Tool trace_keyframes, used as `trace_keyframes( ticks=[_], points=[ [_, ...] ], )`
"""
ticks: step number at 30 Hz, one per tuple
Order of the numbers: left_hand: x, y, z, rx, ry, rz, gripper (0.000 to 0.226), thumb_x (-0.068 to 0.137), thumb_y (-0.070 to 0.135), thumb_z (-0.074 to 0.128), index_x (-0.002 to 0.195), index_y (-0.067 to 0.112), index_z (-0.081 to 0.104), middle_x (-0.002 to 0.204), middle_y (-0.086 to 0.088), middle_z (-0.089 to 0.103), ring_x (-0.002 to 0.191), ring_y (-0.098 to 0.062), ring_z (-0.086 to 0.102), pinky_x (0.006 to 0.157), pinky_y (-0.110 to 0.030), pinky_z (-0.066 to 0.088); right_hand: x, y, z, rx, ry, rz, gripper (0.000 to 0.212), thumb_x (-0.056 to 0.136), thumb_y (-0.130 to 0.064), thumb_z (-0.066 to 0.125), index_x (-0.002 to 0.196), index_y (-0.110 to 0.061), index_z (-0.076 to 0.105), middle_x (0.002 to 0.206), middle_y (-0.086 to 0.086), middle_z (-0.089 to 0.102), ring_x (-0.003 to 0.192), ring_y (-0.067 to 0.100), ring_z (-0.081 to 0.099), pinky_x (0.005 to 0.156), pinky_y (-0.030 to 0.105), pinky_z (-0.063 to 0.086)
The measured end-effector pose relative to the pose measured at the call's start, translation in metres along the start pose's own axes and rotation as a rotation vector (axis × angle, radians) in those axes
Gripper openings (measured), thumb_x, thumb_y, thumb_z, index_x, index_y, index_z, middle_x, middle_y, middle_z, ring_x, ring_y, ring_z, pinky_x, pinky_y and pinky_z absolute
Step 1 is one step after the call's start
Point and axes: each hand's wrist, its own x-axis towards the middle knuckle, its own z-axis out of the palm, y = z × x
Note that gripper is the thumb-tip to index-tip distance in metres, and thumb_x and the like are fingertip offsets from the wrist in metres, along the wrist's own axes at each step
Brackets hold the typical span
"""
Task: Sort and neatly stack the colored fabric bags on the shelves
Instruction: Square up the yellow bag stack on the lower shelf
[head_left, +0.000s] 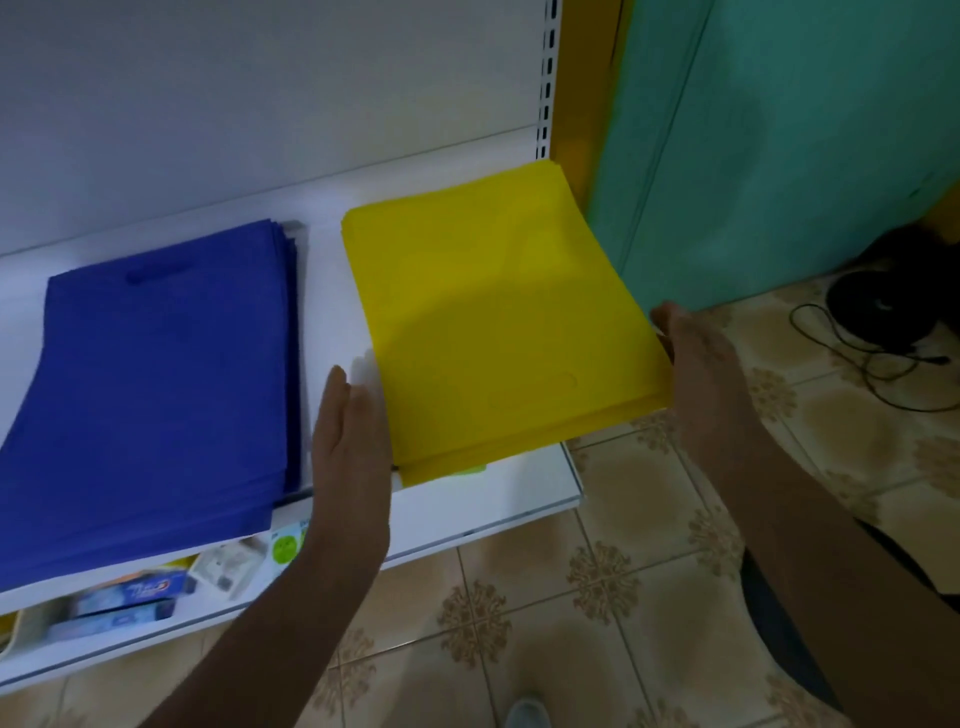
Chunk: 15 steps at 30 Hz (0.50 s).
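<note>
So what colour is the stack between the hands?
Yellow stack, seen in the head view.

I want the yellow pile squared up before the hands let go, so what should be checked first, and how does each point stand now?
1. Left hand flat against the left edge of the yellow stack: ok.
2. Right hand against the stack's right edge: ok.
3. Stack fully on the shelf: not ok, its near right corner juts past the shelf's end.
4. Stack lined up with the blue stack: not ok, it sits at an angle to it.
5. Gap kept between the two stacks: ok.
6. Layers flush at the front edge: cannot tell, blurred.
</note>
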Motion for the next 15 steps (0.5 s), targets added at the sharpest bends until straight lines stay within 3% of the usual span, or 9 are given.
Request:
trace_keyframes(
  ticks=[2, 3, 5, 7, 9, 10, 11, 13, 15],
  points=[
    [0.018, 0.002, -0.005, -0.057, 0.038, 0.035, 0.037, 0.099, 0.026, 0.039, 0.133, 0.011, 0.045, 0.098, 0.014, 0.052, 0.089, -0.002, 0.05, 0.084, -0.022, 0.038, -0.004, 0.001, 0.001, -0.086, -0.125, -0.023, 0.033, 0.102, -0.032, 0.035, 0.12, -0.016, 0.058, 0.113, -0.014, 0.059, 0.097, -0.018, 0.052, 0.088, 0.002, 0.037],
    [0.026, 0.002, -0.005, 0.016, 0.016, 0.057, 0.038, 0.097, 0.029, 0.04, 0.126, 0.004, 0.047, 0.084, 0.011, 0.049, 0.077, -0.004, 0.047, 0.077, -0.025, 0.036, -0.005, 0.004, 0.002, -0.124, -0.169, -0.032, 0.039, 0.102, -0.034, 0.037, 0.13, -0.014, 0.054, 0.127, -0.013, 0.055, 0.112, -0.013, 0.048, 0.1, 0.009, 0.033],
    [0.043, 0.001, -0.007, 0.148, -0.067, 0.037, 0.034, 0.091, 0.041, 0.044, 0.1, 0.011, 0.059, 0.082, 0.005, 0.052, 0.078, -0.011, 0.048, 0.078, -0.032, 0.036, -0.007, 0.005, 0.001, -0.179, -0.212, -0.038, 0.046, 0.1, -0.039, 0.038, 0.141, -0.019, 0.044, 0.144, -0.009, 0.043, 0.13, 0.003, 0.039, 0.112, 0.028, 0.027],
    [0.07, -0.001, -0.015, 0.221, -0.08, 0.042, 0.018, 0.088, 0.038, 0.043, 0.079, 0.024, 0.051, 0.082, 0.004, 0.05, 0.088, -0.015, 0.047, 0.083, -0.036, 0.035, -0.006, 0.0, -0.001, -0.172, -0.185, -0.025, 0.044, 0.1, -0.038, 0.037, 0.139, -0.021, 0.046, 0.138, -0.01, 0.046, 0.126, 0.005, 0.041, 0.109, 0.03, 0.03],
    [0.088, 0.019, -0.015, -0.438, -0.044, -0.204, 0.019, 0.09, 0.019, 0.029, 0.099, 0.024, 0.045, 0.087, 0.03, 0.049, 0.108, 0.01, 0.042, 0.1, -0.029, 0.029, -0.003, -0.007, -0.004, -0.107, -0.112, 0.023, 0.041, 0.101, -0.037, 0.034, 0.136, -0.019, 0.048, 0.128, -0.01, 0.05, 0.117, 0.004, 0.044, 0.102, 0.029, 0.034],
    [0.079, 0.03, -0.01, -0.367, -0.269, 0.052, 0.03, 0.094, 0.017, 0.023, 0.115, 0.023, 0.043, 0.091, 0.041, 0.049, 0.116, 0.021, 0.034, 0.105, -0.024, 0.026, 0.001, -0.01, -0.005, -0.062, -0.092, 0.054, 0.043, 0.101, -0.038, 0.034, 0.137, -0.018, 0.048, 0.128, -0.009, 0.049, 0.114, 0.004, 0.044, 0.099, 0.028, 0.035],
    [0.086, 0.032, -0.005, 0.061, -0.139, 0.134, 0.036, 0.097, 0.019, 0.024, 0.126, 0.011, 0.045, 0.104, 0.031, 0.057, 0.126, 0.013, 0.035, 0.102, -0.024, 0.031, 0.007, -0.011, -0.005, -0.011, -0.081, 0.101, 0.045, 0.101, -0.04, 0.034, 0.138, -0.018, 0.047, 0.132, -0.007, 0.048, 0.113, 0.004, 0.045, 0.096, 0.028, 0.037],
    [0.093, 0.027, 0.0, 0.096, -0.159, -0.03, 0.043, 0.101, 0.025, 0.029, 0.141, 0.012, 0.037, 0.14, 0.0, 0.048, 0.134, -0.015, 0.038, 0.101, -0.028, 0.035, 0.016, -0.016, 0.001, 0.076, -0.117, 0.248, 0.045, 0.099, -0.049, 0.033, 0.131, -0.024, 0.052, 0.132, -0.004, 0.05, 0.105, 0.008, 0.052, 0.088, 0.031, 0.042],
    [0.08, 0.022, 0.009, 0.019, -0.188, -0.017, 0.043, 0.102, 0.026, 0.031, 0.145, 0.022, 0.032, 0.147, 0.005, 0.036, 0.134, -0.012, 0.035, 0.111, -0.03, 0.025, 0.02, -0.018, 0.008, 0.02, -0.178, 0.318, 0.051, 0.097, -0.055, 0.032, 0.134, -0.025, 0.05, 0.138, -0.002, 0.048, 0.116, 0.017, 0.051, 0.1, 0.04, 0.041]
  ],
)
